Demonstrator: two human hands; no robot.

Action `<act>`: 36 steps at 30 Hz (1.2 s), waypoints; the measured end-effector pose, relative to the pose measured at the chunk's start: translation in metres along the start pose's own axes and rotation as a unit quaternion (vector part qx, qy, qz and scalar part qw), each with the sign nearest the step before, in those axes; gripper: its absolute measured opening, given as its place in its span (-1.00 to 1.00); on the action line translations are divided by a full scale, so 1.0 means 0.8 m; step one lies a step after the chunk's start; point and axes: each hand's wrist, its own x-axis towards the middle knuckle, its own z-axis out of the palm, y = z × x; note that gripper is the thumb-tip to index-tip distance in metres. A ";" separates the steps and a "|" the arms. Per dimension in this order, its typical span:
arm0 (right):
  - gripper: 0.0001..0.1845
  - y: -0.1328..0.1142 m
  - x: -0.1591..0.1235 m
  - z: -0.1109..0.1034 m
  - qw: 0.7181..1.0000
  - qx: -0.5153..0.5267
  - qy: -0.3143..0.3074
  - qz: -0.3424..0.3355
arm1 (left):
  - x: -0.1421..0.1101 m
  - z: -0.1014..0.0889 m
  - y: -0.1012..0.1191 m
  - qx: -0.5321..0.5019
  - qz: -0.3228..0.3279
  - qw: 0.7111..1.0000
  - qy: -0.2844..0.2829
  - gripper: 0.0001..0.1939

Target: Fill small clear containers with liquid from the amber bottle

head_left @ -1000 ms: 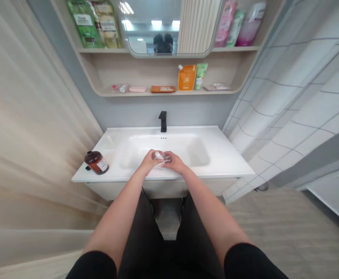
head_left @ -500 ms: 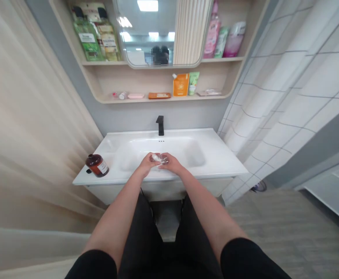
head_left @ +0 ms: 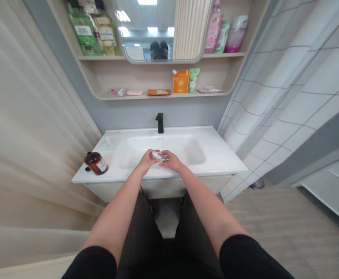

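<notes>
Mid-frame, the left hand (head_left: 146,160) and right hand (head_left: 172,161) pinch a clear container (head_left: 164,156), best held low over the sink (head_left: 194,150).

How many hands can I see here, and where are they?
2: the left hand and the right hand, both over the sink, holding a small clear item between them. No others show.

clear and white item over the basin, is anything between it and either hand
Nothing visible: the left hand and right hand both hold the small clear and white item directly, over the white rectangular basin. The black angular faucet is beyond it, the brown round bottle off to the left.
</notes>
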 end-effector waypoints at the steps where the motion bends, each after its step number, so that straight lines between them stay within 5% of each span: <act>1: -0.22 0.001 0.000 0.000 1.000 -0.004 0.001 -0.001 | 0.000 0.000 -0.001 -0.003 0.002 1.000 0.004 -0.30; 14: -0.23 -0.005 -0.001 -0.001 1.000 -0.013 -0.001 -0.008 | 0.002 -0.004 -0.006 -0.007 0.001 1.000 -0.014 -0.32; 20: -0.21 -0.001 -0.001 -0.002 1.000 -0.005 -0.003 -0.001 | 0.000 -0.004 0.000 -0.020 0.013 1.000 -0.007 -0.13; 25: -0.18 0.005 0.001 0.000 1.000 -0.001 0.015 0.005 | -0.005 -0.003 0.007 -0.008 -0.006 1.000 0.005 -0.51; 32: -0.16 0.002 0.000 -0.003 1.000 -0.010 0.029 0.004 | -0.008 0.003 0.028 0.145 0.066 0.978 0.134 -0.67; 36: -0.13 0.001 -0.001 -0.004 0.999 0.000 0.037 0.008 | -0.003 -0.006 0.055 0.270 0.069 0.951 0.132 -0.77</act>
